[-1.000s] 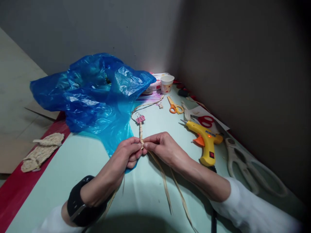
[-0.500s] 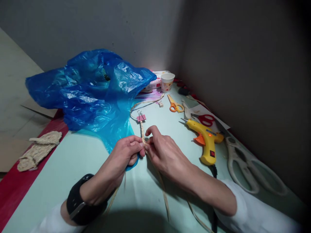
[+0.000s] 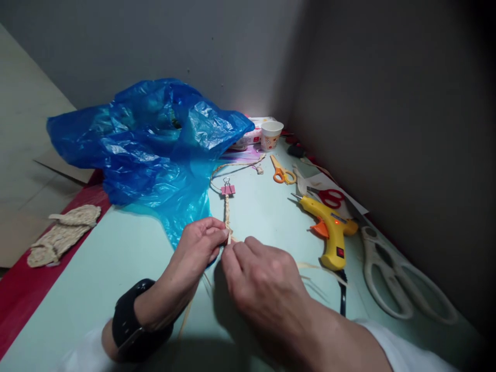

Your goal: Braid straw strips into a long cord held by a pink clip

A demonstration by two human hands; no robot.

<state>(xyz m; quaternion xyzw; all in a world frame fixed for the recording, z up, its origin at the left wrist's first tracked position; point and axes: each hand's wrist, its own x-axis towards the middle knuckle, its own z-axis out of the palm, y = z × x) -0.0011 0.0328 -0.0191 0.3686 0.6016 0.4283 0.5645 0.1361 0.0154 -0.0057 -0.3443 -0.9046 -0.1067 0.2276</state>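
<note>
A narrow braid of pale straw-like strands (image 3: 227,206) runs toward me from a pink binder clip (image 3: 228,190). At the braid's near end, my left hand (image 3: 199,240) pinches it between thumb and fingers. My right hand (image 3: 263,281) is closed just below, gripping a pale strand (image 3: 229,238) that comes out of the braid. Loose strands trail under my left wrist, and another strand (image 3: 318,267) lies to the right of my right hand. The palm side of the right hand is hidden.
A crumpled blue plastic bag (image 3: 155,150) fills the left back. On the right lie a yellow glue gun (image 3: 331,227), large pale scissors (image 3: 391,268), red scissors (image 3: 329,197) and orange-yellow scissors (image 3: 282,173). A paper cup (image 3: 271,135) stands behind. A woven straw piece (image 3: 64,235) lies at left.
My right hand has moved down toward me, drawing a strand from the braid's end. My left hand keeps its pinch. The whole view has shifted slightly.
</note>
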